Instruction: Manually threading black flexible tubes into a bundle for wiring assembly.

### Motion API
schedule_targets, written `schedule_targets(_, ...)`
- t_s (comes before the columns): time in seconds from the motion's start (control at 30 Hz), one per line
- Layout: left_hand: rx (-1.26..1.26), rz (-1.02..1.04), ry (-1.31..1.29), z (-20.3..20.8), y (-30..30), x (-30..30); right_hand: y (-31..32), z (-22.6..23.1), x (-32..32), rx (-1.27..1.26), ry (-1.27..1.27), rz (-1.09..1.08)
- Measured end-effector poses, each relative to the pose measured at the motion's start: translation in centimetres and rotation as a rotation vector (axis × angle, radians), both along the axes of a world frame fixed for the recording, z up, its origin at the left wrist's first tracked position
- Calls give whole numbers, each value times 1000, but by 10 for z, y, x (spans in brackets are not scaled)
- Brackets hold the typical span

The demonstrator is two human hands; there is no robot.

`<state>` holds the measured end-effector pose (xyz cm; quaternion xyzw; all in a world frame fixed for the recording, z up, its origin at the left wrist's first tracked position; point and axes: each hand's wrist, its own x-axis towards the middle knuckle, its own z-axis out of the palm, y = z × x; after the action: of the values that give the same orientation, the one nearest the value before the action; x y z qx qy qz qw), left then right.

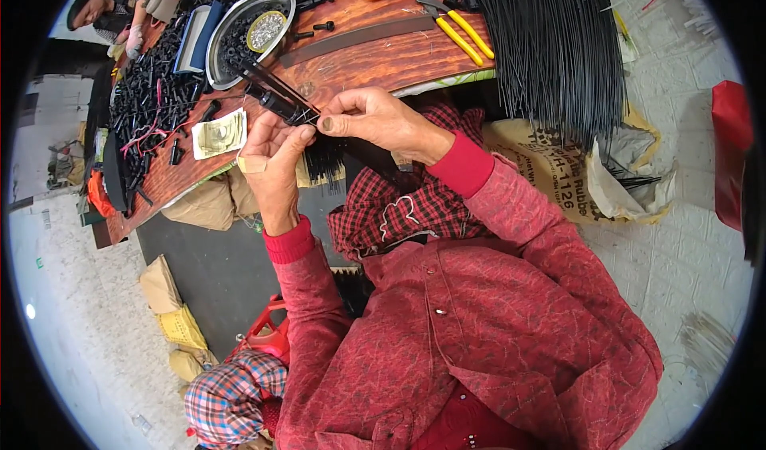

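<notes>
My left hand, with a tan bandage on it, grips a black cylindrical plastic part with thin black rods running from it. Thumb and fingers of my right hand are pinched together beside the same part, at its right end. What sits in that pinch is too small to make out. Both hands are raised at the table's front edge. Below them hangs a bunch of thin black rods. To the left of my left hand, a pale printed paper pad lies on the table.
On the wooden table are yellow-handled pliers, a dark flat strip, and a metal tray holding a dish of small silver pieces. Black parts pile up left; long black rods overhang right. A co-worker sits far left.
</notes>
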<state>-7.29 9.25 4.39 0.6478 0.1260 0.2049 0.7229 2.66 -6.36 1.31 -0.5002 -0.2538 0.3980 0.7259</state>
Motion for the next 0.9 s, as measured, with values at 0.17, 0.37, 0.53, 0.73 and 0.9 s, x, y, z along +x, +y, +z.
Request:
schedule_targets(0.17, 6, -34, 2, 0, 1, 3, -1, 5, 1, -16, 58, -28)
schedule_targets(0.37, -19, -38, -45, 12, -9, 5, -6, 9, 4, 5, 71, 39)
schedule_targets(0.53, -29, -12, -59, 13, -16, -2, -9, 11, 7, 6, 56, 125)
schedule_targets(0.73, -37, -51, -33, 5, -8, -5, -4, 0, 5, 28, 85, 145)
schedule_targets(0.9, -35, -94, -40, 3, -2, -14, -3, 13, -1, 68, 151, 114)
